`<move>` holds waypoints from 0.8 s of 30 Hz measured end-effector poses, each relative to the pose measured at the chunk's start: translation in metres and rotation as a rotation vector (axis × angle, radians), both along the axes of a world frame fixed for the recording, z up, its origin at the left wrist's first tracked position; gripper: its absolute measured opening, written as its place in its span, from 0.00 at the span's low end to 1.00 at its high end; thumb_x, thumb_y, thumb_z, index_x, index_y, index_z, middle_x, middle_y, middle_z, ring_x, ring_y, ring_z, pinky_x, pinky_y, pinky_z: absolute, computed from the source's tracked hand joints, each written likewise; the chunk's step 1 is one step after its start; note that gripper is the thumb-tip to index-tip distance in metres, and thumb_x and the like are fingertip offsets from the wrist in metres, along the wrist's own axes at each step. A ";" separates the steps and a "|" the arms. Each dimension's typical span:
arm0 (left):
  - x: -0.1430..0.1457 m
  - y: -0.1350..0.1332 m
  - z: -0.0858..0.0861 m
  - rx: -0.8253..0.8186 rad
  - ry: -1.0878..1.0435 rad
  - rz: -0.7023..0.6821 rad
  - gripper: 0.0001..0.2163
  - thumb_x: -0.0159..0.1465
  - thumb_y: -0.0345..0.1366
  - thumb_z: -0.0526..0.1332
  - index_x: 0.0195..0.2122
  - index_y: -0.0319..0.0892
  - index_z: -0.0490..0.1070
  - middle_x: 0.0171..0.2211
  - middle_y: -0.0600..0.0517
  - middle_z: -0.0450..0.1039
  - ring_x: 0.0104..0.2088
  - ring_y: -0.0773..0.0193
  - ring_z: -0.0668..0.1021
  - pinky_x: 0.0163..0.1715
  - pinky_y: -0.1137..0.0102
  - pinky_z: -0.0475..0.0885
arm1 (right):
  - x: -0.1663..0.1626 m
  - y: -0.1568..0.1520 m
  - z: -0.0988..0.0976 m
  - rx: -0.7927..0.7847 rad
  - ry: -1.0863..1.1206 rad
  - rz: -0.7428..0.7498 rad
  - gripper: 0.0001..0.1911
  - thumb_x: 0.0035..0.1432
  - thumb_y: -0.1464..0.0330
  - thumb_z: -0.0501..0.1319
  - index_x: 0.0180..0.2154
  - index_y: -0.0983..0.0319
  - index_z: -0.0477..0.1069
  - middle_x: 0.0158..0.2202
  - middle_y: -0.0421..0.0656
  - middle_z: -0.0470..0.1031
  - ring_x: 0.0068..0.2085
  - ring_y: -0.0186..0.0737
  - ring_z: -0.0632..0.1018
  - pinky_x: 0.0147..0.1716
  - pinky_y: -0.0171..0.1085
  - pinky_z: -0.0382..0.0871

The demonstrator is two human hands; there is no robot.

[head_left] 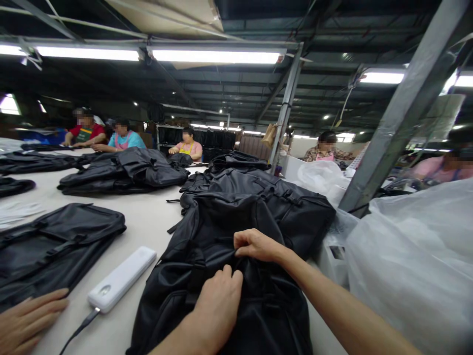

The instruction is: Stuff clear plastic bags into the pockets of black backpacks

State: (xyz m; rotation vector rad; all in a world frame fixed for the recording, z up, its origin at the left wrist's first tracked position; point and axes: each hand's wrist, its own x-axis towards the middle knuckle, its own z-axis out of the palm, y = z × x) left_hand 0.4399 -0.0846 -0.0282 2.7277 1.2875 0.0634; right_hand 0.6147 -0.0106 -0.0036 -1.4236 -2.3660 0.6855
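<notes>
A black backpack with straps and buckles lies on the table right in front of me. My right hand pinches a fold of its dark material near the middle, thumb and forefinger together. Just below and to the left, my left hand is closed on the same backpack with its fingers curled into the material. The fingertips of that hand are partly hidden, so the exact edge or strap they hold cannot be made out.
Another person's hand rests by a second black bag at left. A white power bank with a cable lies between. More black bags are piled behind. White plastic sacks and a slanted metal post stand right. Several people work beyond.
</notes>
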 end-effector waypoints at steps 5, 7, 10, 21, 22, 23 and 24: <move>0.005 -0.002 -0.032 -0.023 -0.046 0.056 0.30 0.61 0.16 0.48 0.64 0.38 0.59 0.55 0.38 0.68 0.51 0.55 0.77 0.51 0.63 0.74 | 0.001 0.004 -0.002 -0.074 0.017 0.027 0.07 0.51 0.75 0.65 0.28 0.63 0.67 0.24 0.32 0.64 0.27 0.31 0.66 0.29 0.31 0.60; 0.005 -0.005 -0.038 0.006 -0.019 0.071 0.30 0.61 0.16 0.49 0.65 0.38 0.59 0.60 0.37 0.64 0.53 0.56 0.76 0.53 0.65 0.73 | 0.000 0.005 -0.001 -0.083 0.009 0.038 0.06 0.52 0.76 0.65 0.29 0.63 0.68 0.24 0.32 0.65 0.28 0.31 0.66 0.29 0.31 0.60; 0.005 -0.014 -0.033 0.094 0.124 0.139 0.31 0.60 0.15 0.48 0.64 0.38 0.61 0.55 0.35 0.68 0.45 0.52 0.80 0.42 0.61 0.79 | -0.004 0.002 0.002 -0.087 -0.022 0.062 0.06 0.51 0.77 0.66 0.29 0.64 0.70 0.25 0.32 0.66 0.28 0.31 0.67 0.29 0.31 0.60; 0.008 0.004 -0.037 0.247 0.067 -0.124 0.22 0.63 0.18 0.47 0.56 0.29 0.68 0.56 0.36 0.68 0.44 0.52 0.77 0.42 0.59 0.77 | -0.006 0.006 0.004 -0.003 -0.157 0.040 0.05 0.51 0.77 0.67 0.30 0.64 0.73 0.26 0.34 0.68 0.30 0.32 0.69 0.29 0.31 0.60; 0.005 0.003 -0.034 0.233 0.046 -0.157 0.20 0.63 0.19 0.49 0.53 0.33 0.71 0.53 0.41 0.71 0.44 0.54 0.76 0.45 0.59 0.76 | -0.007 0.006 0.005 0.012 -0.170 0.033 0.05 0.51 0.77 0.67 0.30 0.64 0.73 0.26 0.34 0.68 0.30 0.32 0.69 0.29 0.31 0.59; 0.000 0.000 -0.029 0.209 0.011 -0.187 0.18 0.63 0.20 0.50 0.49 0.36 0.73 0.49 0.44 0.73 0.44 0.55 0.76 0.46 0.60 0.75 | -0.007 0.007 0.006 0.028 -0.181 0.028 0.06 0.51 0.77 0.67 0.29 0.64 0.73 0.26 0.34 0.68 0.30 0.32 0.69 0.29 0.31 0.59; -0.004 -0.004 -0.023 0.177 -0.036 -0.214 0.15 0.62 0.21 0.51 0.44 0.39 0.74 0.45 0.47 0.74 0.43 0.56 0.75 0.46 0.60 0.74 | -0.008 0.007 0.006 0.046 -0.191 0.023 0.06 0.51 0.77 0.67 0.29 0.63 0.73 0.26 0.35 0.69 0.30 0.32 0.69 0.29 0.31 0.59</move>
